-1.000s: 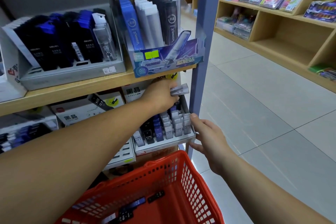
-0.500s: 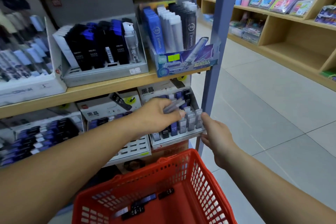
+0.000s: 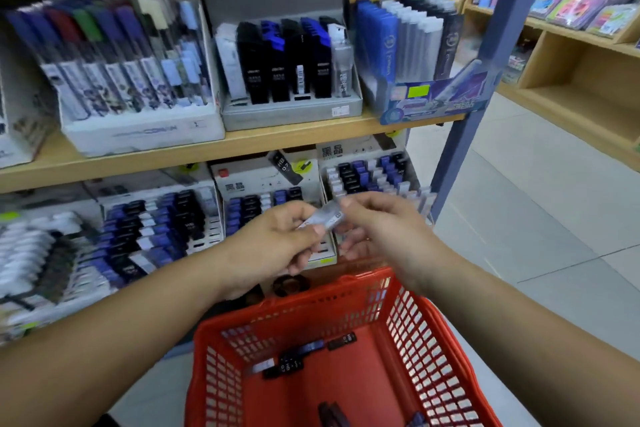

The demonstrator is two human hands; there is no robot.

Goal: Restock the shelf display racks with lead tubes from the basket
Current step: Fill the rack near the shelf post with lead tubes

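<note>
A clear grey lead tube (image 3: 327, 217) is held between both hands in front of the lower shelf. My left hand (image 3: 277, 241) grips its left end with curled fingers. My right hand (image 3: 377, 225) pinches its right end between thumb and fingers. Behind the hands stand two white display racks (image 3: 377, 170) (image 3: 263, 198) on the lower shelf, filled with rows of black, blue and clear tubes. Below the hands is the red plastic basket (image 3: 398, 305), and several dark lead tubes (image 3: 304, 354) lie on its floor.
A wooden upper shelf (image 3: 221, 149) carries boxes of pens and refills. A wider rack of tubes (image 3: 156, 229) fills the lower left. A blue steel post (image 3: 485, 80) marks the shelf's right end, with tiled floor and another wooden shelf unit (image 3: 571, 87) beyond it.
My left hand drew the clear tube back from the right-hand rack toward the middle. My right hand left the rack's edge and took hold of the tube's other end. The view swung left.
</note>
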